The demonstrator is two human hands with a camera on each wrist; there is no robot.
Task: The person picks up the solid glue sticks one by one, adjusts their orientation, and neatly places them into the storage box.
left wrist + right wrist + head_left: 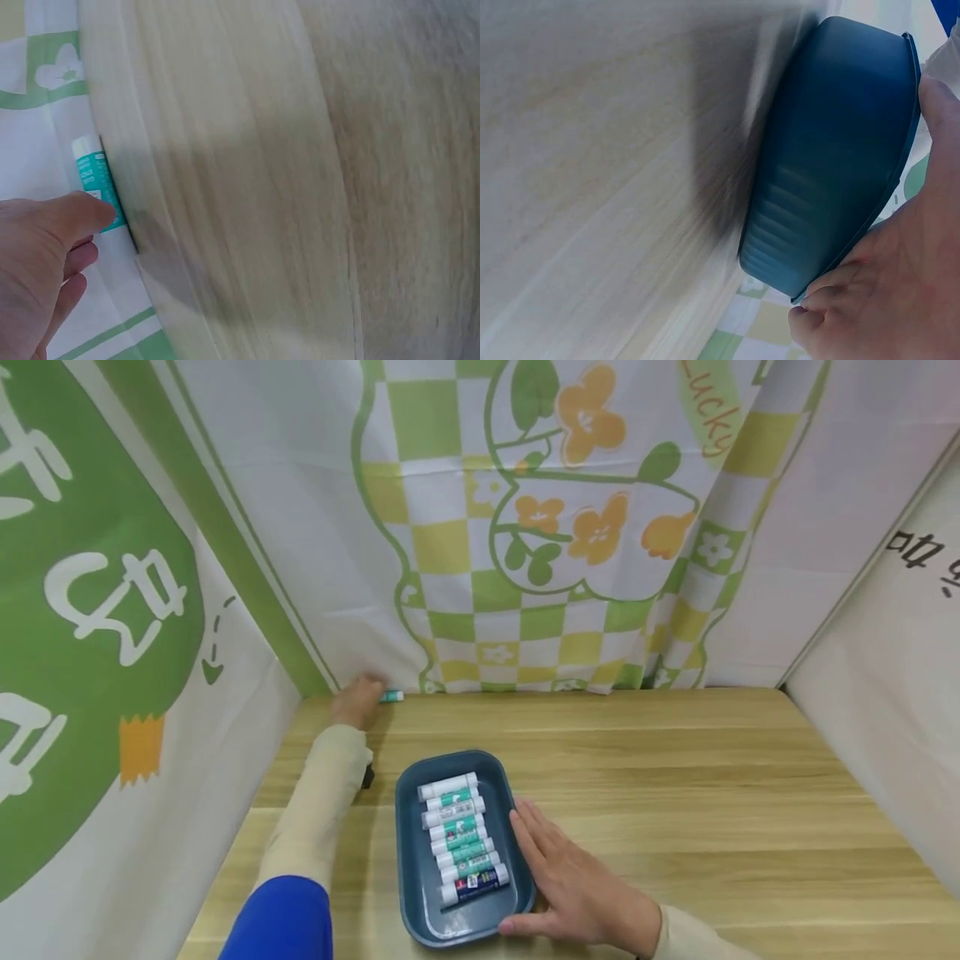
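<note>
At the back left of the table, my left hand (358, 702) is at a green-and-white glue stick (392, 696) lying along the table's back edge. In the left wrist view the thumb and curled fingers pinch the glue stick (94, 172) by its label; the fingertips behind it are partly hidden. My right hand (573, 881) rests along the right side of a dark blue tray (408, 868), fingers straight and thumb at the near corner. Inside the tray, several white-and-green glue sticks (459, 831) lie in a row, with a navy one (474, 885) nearest me.
A wooden table (690, 810) extends to the right of the tray. Behind it hangs a checked, flowered cloth (540, 627). Printed white-and-green cloth (97, 610) walls the left side, and another white cloth (892, 677) the right.
</note>
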